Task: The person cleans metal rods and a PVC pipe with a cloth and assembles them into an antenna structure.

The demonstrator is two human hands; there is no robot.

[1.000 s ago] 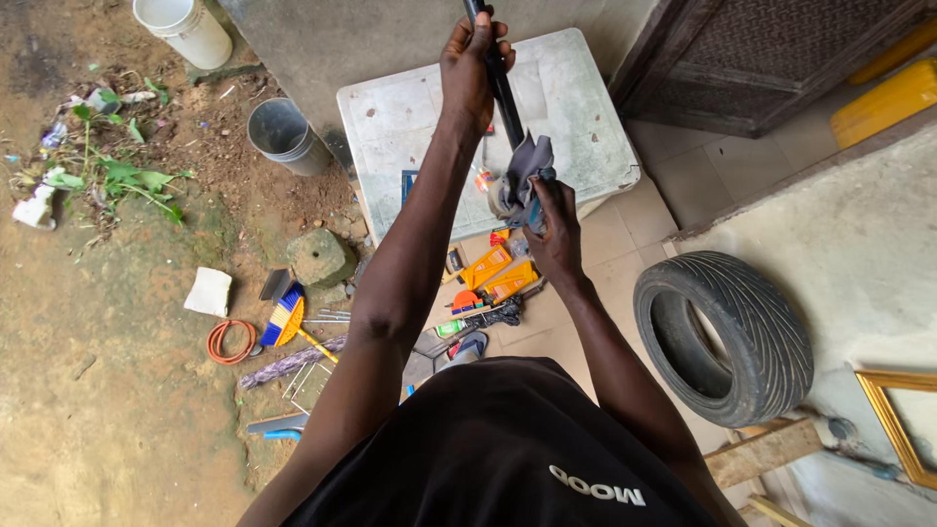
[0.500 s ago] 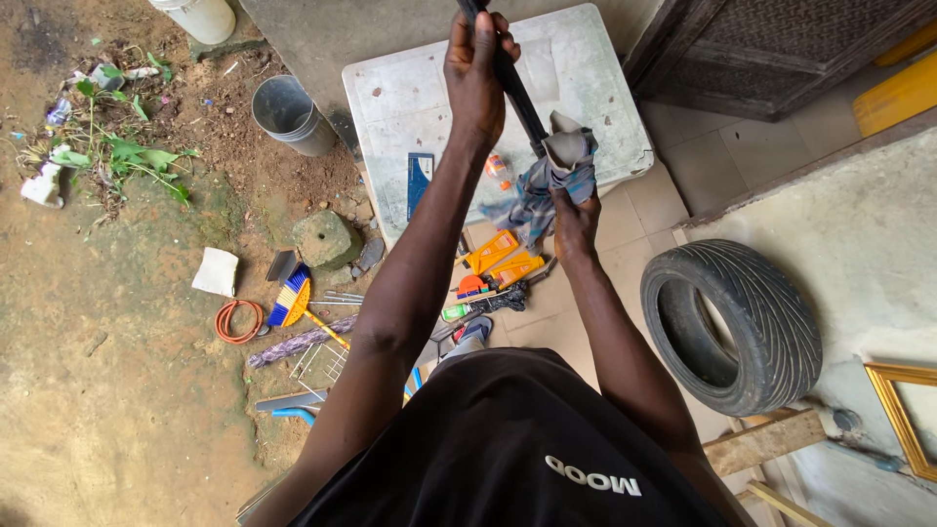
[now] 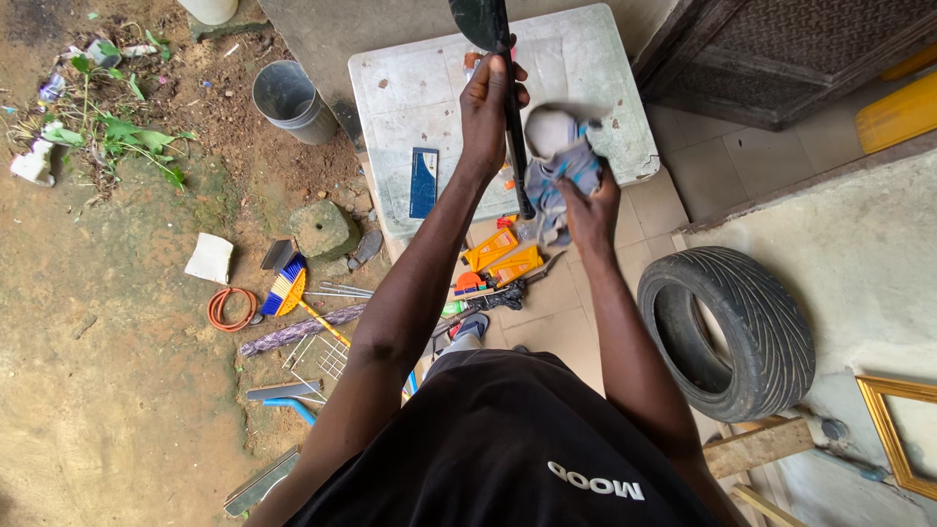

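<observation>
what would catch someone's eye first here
The two hands at top centre: the left hand grips a dark rod upright while the right hand presses a grey-blue cloth against it, above a white slab. Next, the black tyre on the floor at right, and the orange tools scattered below the hands.

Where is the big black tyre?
In the head view, the tyre lies flat on the ground at lower right, beside the person's right arm, near a gold picture frame.
</observation>
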